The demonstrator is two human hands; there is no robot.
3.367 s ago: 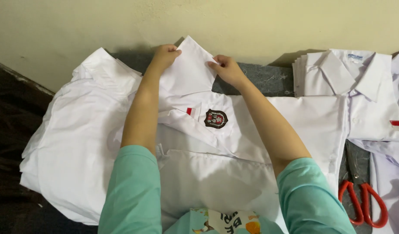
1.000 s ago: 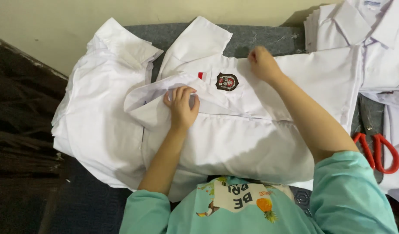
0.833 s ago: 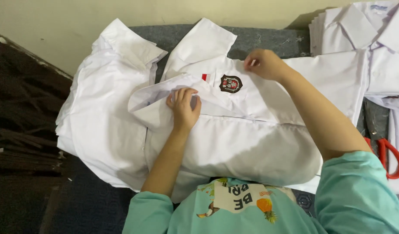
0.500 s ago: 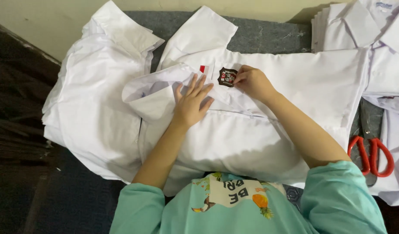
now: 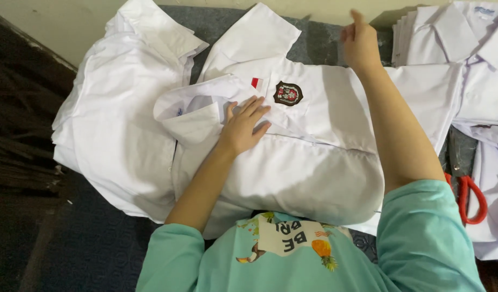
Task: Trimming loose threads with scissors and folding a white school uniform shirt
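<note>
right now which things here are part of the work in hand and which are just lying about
In hand:
- badge shirt, pressed flat by the left hand
- right hand, raised over the shirt's far edge

Lying about:
- heap of white shirts at left
- folded shirts at right
- red scissors at right

Right hand (image 5: 361,44) blurred, raised over the white shirt (image 5: 314,162); can't tell if fingers curl on anything. Red scissors (image 5: 469,197): only handles show, blades hidden under the folded shirt stack (image 5: 465,65), which is cut off at top and right edges. Shirt's lower hem hidden behind the teal sleeves. Badge (image 5: 288,93) detail too small to tell.
</note>
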